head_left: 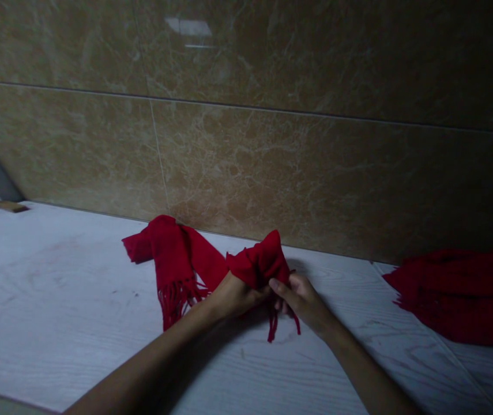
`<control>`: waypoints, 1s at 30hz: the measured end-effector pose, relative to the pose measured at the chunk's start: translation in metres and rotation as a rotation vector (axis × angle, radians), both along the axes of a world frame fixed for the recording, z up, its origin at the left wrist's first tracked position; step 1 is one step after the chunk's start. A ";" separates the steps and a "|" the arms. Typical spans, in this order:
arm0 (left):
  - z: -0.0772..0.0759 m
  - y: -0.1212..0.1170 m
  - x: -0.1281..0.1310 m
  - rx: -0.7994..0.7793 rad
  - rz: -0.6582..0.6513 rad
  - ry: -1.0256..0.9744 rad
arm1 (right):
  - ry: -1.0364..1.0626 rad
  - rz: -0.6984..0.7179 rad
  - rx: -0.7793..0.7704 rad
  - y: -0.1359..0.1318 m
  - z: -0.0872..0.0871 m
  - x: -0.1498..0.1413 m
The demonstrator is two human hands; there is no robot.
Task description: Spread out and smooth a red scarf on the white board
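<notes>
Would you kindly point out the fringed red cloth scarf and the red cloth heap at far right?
Fringed red cloth scarf [207,256], head view: flat band near its middle.
Red cloth heap [462,298], head view: visible middle.

A white, wood-grained table [56,271] is partly covered by a red fringed scarf [170,253]. Dark specks [131,294] are seen left of the scarf; farther left, a brown block [11,206] is set by the far edge. Well right of the scarf, red cloth [466,300] is heaped across a seam [449,354].
</notes>
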State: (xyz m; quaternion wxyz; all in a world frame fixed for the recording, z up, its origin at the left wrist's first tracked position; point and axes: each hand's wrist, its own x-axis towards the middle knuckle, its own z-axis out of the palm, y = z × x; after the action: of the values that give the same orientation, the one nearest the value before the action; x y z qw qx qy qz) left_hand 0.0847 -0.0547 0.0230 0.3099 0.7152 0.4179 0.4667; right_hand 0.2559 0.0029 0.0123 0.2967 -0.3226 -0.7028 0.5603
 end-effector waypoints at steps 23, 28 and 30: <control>-0.004 0.012 -0.011 -0.289 0.123 -0.274 | 0.266 -0.309 -0.026 0.002 0.009 0.002; -0.006 0.013 -0.012 -0.414 0.153 -0.395 | 0.380 -0.303 -0.153 0.003 0.012 0.002; -0.004 0.011 -0.011 -0.436 0.126 -0.464 | 0.416 -0.311 -0.224 0.003 0.014 0.003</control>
State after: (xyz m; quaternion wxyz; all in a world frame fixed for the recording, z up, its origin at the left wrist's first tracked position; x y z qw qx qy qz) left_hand 0.0742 -0.0433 0.0195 0.5132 0.4791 0.4696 0.5353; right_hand 0.2586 0.0057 0.0264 0.4794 -0.3352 -0.5027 0.6365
